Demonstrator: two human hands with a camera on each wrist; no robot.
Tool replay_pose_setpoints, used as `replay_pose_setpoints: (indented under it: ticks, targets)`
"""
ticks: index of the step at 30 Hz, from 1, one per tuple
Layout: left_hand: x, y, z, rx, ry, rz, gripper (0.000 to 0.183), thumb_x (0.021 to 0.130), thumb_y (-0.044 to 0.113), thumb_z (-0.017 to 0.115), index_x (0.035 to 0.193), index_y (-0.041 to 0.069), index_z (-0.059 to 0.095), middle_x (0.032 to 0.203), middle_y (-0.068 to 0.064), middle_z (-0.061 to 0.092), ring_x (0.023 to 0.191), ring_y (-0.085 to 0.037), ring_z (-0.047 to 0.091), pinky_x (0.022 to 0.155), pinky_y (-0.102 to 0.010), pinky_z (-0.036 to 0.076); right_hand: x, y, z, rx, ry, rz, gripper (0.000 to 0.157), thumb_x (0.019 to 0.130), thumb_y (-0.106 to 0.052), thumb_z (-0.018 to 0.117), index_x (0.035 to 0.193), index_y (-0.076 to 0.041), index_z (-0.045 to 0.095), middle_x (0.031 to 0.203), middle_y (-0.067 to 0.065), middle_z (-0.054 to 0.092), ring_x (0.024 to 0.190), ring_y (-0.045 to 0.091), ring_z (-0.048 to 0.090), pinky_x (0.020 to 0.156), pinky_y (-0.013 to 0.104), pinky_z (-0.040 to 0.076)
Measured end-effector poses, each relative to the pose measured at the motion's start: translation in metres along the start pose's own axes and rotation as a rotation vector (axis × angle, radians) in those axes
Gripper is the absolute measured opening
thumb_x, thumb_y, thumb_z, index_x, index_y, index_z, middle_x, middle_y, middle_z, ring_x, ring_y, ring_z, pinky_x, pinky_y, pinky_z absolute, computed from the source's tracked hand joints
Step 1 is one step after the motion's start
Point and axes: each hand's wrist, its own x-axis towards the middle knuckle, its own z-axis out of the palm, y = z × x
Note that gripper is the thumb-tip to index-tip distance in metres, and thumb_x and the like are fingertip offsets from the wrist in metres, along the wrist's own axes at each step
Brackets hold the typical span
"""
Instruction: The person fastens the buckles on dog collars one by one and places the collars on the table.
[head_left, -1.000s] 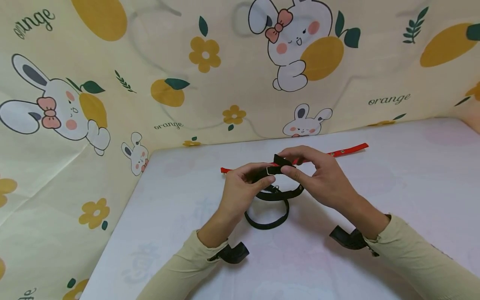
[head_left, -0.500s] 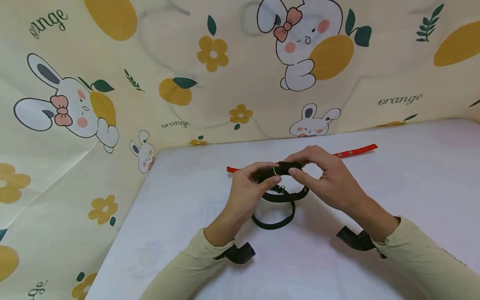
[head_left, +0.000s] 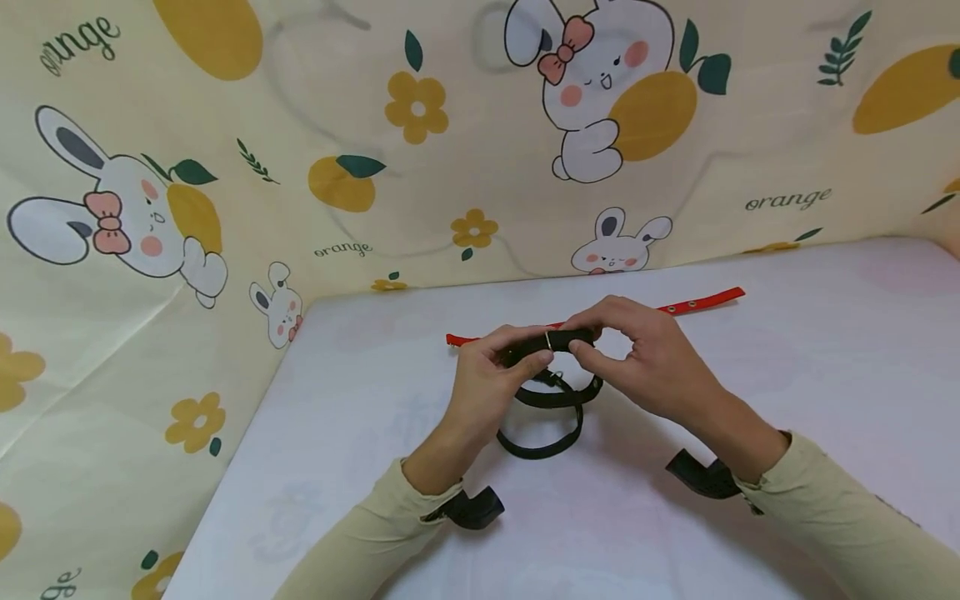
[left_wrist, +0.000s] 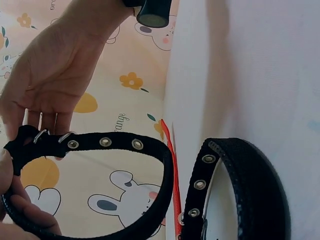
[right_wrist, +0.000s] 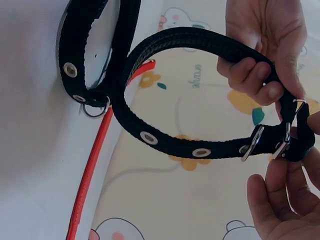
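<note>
On the white table lies a red strap, running left to right toward the far side; nearer rests a black collar. Cream cloth printed with rabbits, oranges and flowers rises far and left.

1. Held collar: matt woven cloth, rough-edged; glossy metal eyelets and buckle.
2. Far red strap: smooth, faintly shiny, metal-ringed.
3. Table cover: smooth, matt.
4. Near sleeves: matt, soft-looking cloth.
</note>
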Motion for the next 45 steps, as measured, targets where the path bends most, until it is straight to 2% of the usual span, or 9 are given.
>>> replay_pose_setpoints:
  ticks: [5,12,22,29,35,40,45]
  targets:
    - [-0.0002,-0.0009,-0.0007,-0.001,0.026,0.000,0.029,0.086,-0.002,0.074,0.115,-0.002,0.072,0.101,-0.011,0.069,0.091,-0.010,0.065,0.079,-0.021,0.055,0.0006,-0.0005,0.0002,-0.034,-0.001,0.000,0.019,0.088,-0.014,0.075,0.104,-0.024,0.074,0.093,-0.014,0.066,0.088,0.001,0.056,0.076,0.019,0.046]
    - [0.0013,-0.0019,-0.0002,0.022,0.022,0.021,0.032,0.086,0.001,0.073,0.118,0.000,0.072,0.105,-0.017,0.067,0.094,-0.010,0.063,0.079,-0.020,0.054,0.0007,-0.0005,-0.0008,-0.081,-0.008,0.021,0.019,0.088,-0.017,0.075,0.106,-0.024,0.075,0.094,-0.014,0.068,0.089,0.001,0.058,0.076,0.023,0.048]
    - [-0.0007,-0.0006,-0.0001,0.058,0.034,0.025,0.031,0.086,0.003,0.074,0.117,0.003,0.073,0.102,-0.016,0.067,0.092,-0.010,0.061,0.078,-0.019,0.053,0.0004,-0.0027,0.0000,-0.093,-0.037,0.042,0.022,0.088,-0.018,0.075,0.108,-0.026,0.076,0.094,-0.014,0.068,0.088,0.002,0.061,0.076,0.027,0.049]
    - [0.0001,0.0000,-0.0002,0.039,0.057,0.024,0.031,0.086,0.003,0.075,0.117,0.002,0.071,0.111,-0.015,0.070,0.095,-0.011,0.065,0.081,-0.020,0.055,0.0000,-0.0037,-0.0006,-0.090,-0.039,0.055,0.022,0.090,-0.022,0.075,0.111,-0.028,0.075,0.099,-0.012,0.069,0.092,0.004,0.062,0.077,0.031,0.050]
    - [0.0004,0.0022,0.0000,0.032,0.092,0.023,0.029,0.086,0.002,0.075,0.114,0.000,0.069,0.110,-0.016,0.069,0.095,-0.011,0.064,0.080,-0.020,0.053,0.0007,-0.0028,-0.0001,-0.089,-0.019,0.035,0.025,0.089,-0.025,0.076,0.114,-0.025,0.073,0.103,-0.013,0.070,0.092,0.003,0.062,0.074,0.027,0.051]
    - [0.0005,0.0038,-0.0001,0.007,0.083,0.016,0.029,0.086,0.001,0.075,0.114,-0.002,0.069,0.111,-0.015,0.069,0.096,-0.011,0.064,0.081,-0.020,0.054,0.0006,-0.0017,0.0001,-0.082,-0.013,0.023,0.024,0.089,-0.026,0.076,0.114,-0.025,0.073,0.104,-0.013,0.071,0.092,0.003,0.062,0.074,0.026,0.051]
    - [0.0002,0.0044,-0.0012,-0.004,0.068,0.015,0.026,0.089,0.004,0.073,0.114,-0.001,0.068,0.106,-0.007,0.069,0.096,-0.011,0.063,0.081,-0.018,0.053,0.0012,-0.0016,0.0004,-0.072,-0.014,0.024,0.026,0.088,-0.026,0.077,0.114,-0.025,0.072,0.105,-0.013,0.070,0.093,0.003,0.062,0.075,0.025,0.051]
